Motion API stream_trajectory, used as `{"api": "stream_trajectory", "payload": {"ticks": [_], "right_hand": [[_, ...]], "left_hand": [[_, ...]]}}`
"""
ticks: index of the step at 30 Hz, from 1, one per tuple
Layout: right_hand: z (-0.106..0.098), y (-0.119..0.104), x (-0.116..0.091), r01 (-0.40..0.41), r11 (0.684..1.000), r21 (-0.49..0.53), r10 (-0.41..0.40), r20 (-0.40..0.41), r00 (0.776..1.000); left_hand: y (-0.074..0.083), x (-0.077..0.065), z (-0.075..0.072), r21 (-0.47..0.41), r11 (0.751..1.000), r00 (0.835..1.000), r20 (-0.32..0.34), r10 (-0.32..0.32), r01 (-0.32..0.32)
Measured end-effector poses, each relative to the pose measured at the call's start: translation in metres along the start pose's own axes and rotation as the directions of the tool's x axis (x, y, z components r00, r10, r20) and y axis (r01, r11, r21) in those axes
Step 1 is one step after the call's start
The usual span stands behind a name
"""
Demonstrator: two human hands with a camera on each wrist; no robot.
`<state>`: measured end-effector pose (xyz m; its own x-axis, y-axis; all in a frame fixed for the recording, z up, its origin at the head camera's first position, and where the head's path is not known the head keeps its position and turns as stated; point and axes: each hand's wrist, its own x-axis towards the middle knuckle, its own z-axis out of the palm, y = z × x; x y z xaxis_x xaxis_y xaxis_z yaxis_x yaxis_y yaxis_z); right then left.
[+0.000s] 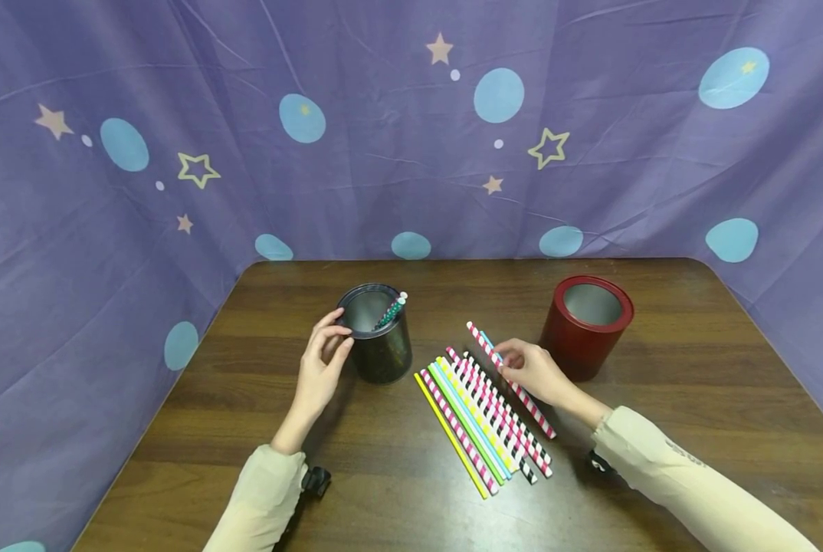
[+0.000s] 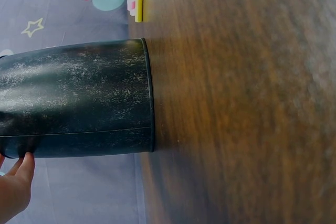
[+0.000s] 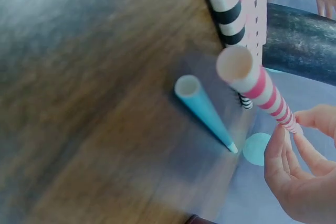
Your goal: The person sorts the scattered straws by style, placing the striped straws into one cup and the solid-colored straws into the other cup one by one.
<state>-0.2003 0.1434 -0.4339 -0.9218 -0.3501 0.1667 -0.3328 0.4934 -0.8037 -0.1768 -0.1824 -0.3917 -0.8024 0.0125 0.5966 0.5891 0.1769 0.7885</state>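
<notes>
A pink-and-white striped paper straw (image 1: 536,414) is pinched between the thumb and fingertips of my right hand (image 1: 532,372). In the right wrist view its hollow end tilts toward the camera, above a blue straw (image 3: 202,108) lying on the table. My left hand (image 1: 320,372) touches the left side of a black metal can (image 1: 381,360) near its rim, fingers loosely bent. Inside that can lean a couple of straws, one green with dots (image 1: 391,313). Between the hands lies a row of straws (image 1: 463,410), striped, dotted and plain.
A red metal can (image 1: 578,345) stands on the right, close to my right hand. Both cans are on a brown wooden table (image 1: 211,429). Behind it hangs a purple cloth (image 1: 384,176) with stars and blue ovals.
</notes>
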Motion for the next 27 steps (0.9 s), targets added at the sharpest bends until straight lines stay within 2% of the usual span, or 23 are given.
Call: {"api": "stream_trajectory", "payload": {"ticks": [13,23,27], "right_hand": [[-0.001,-0.012,0.000,0.013,0.999,0.041,-0.010,-0.083,0.996],[0.000,-0.024,0.004,0.021,0.996,0.084,-0.012,-0.105,0.994],[-0.001,-0.035,0.004,0.010,0.993,0.121,0.003,-0.111,0.994]], "left_hand": [[0.001,0.000,0.000,0.012,1.000,1.000,-0.001,0.001,-0.001],[0.000,0.000,0.000,0.015,1.000,1.000,-0.004,0.011,-0.011],[0.000,0.000,0.000,0.019,1.000,1.000,-0.002,0.009,-0.009]]}}
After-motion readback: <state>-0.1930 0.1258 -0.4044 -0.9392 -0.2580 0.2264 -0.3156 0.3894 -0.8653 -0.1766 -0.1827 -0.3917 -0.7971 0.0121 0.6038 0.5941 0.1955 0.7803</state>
